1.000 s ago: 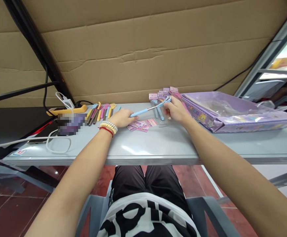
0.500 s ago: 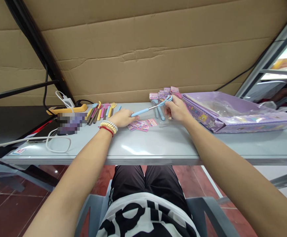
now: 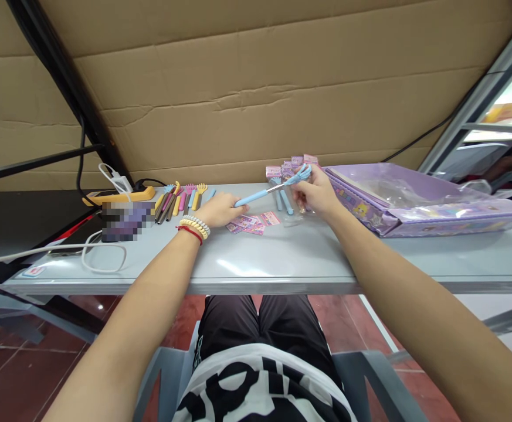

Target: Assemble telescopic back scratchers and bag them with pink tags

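Observation:
A light-blue back scratcher (image 3: 256,198) with a metal mid-section slants up to the right between my hands, just above the table. My left hand (image 3: 221,210), wearing bead bracelets and a red cord, is closed around its handle end. At the claw end my right hand (image 3: 315,192) has its fingers curled in against the scratcher; their exact grip is partly hidden. Below the shaft lie several pink and purple printed cards (image 3: 252,223). Behind my right hand are more blue scratchers (image 3: 287,202) in clear wrapping and small pink-topped packets (image 3: 293,164).
On the left lies a row of coloured scratchers (image 3: 180,199). Beyond it are a blurred purple item (image 3: 128,221), a yellow device (image 3: 143,194) and a white cable (image 3: 106,268). A purple open box (image 3: 453,220) with clear plastic fills the right. Cardboard (image 3: 238,88) walls the back.
The scratcher's claw has shifted slightly right and up, and now shows more fully in front of my right fingers. My left hand stays nearly still on the handle.

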Demonstrator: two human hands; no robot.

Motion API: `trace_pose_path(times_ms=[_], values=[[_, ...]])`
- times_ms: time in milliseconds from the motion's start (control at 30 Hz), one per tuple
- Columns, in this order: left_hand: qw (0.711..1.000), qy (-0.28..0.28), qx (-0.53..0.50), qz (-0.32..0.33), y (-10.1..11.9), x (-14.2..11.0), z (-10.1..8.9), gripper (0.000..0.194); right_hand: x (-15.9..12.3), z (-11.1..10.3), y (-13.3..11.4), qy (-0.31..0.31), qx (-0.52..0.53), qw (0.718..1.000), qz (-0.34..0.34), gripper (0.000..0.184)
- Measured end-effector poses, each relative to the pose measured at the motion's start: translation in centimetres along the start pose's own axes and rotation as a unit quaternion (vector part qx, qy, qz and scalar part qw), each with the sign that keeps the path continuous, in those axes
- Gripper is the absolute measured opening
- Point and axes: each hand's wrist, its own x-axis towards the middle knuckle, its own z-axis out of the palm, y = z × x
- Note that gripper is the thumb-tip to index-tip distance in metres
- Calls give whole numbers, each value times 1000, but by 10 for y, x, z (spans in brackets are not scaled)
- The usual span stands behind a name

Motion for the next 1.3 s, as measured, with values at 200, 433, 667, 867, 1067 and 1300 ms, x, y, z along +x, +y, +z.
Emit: trace_pose_path(times_ms=[200,433,667,867,1067,1300], values=[[998,47,-44,25,7,-2,2,39,-4,0,-8,-94,88,991,38,45],[998,-7,-26,59,15,0,9,40,-16,12,-7,-257,88,962,20,52],[997,12,-42,59,13,0,7,42,-9,12,-4,-188,128,974,16,53],[998,-55,-1,20,-1,1,-1,40,3,0,-1,-52,133,989,39,55],[990,-140,32,-13,-7,2,-1,55,-1,1,-2,-94,68,989,92,57],[988,-142,48,-31,-10,1,-2,51,-12,8,-5,-241,-91,960,113,57]])
